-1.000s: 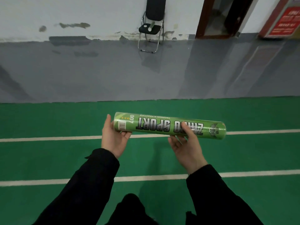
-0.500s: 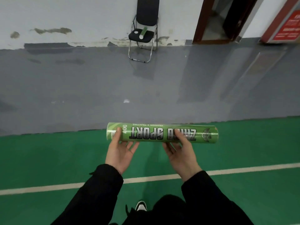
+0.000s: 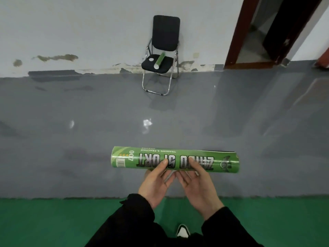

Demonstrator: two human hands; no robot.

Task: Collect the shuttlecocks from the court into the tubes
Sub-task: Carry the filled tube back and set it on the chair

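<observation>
a grey painted floor [image 3: 89, 139] fills the middle of the view, glossy enough to carry pale reflections, with a strip of green court surface [image 3: 44, 221] along the bottom edge at 6 o'clock and a stained white wall [image 3: 89, 32] across the top. at 12 o'clock a black folding chair [image 3: 162, 50] stands against that wall, and a second green tube [image 3: 159, 60] lies tilted on its seat with a small white round thing [image 3: 151, 59] just beside it, possibly a cap. a dark-framed doorway [image 3: 258, 32] opens at 2 o'clock. the green tube [image 3: 175, 159] is held level in front of the body, just below centre, its lettering upside down to the wearer. the left hand [image 3: 154, 184] and the right hand [image 3: 195, 186] sit close together under its middle, thumbs on the near face and fingers curled loosely beneath, so both grasp it lightly rather than clamp it. the main risk, as i judge it, is that this central, slack hold lets the long tube tip or roll out of the fingers, and if an end is uncapped anything inside could slide out; whether the ends are capped i cannot tell. no loose shuttlecocks are visible on the floor here.
</observation>
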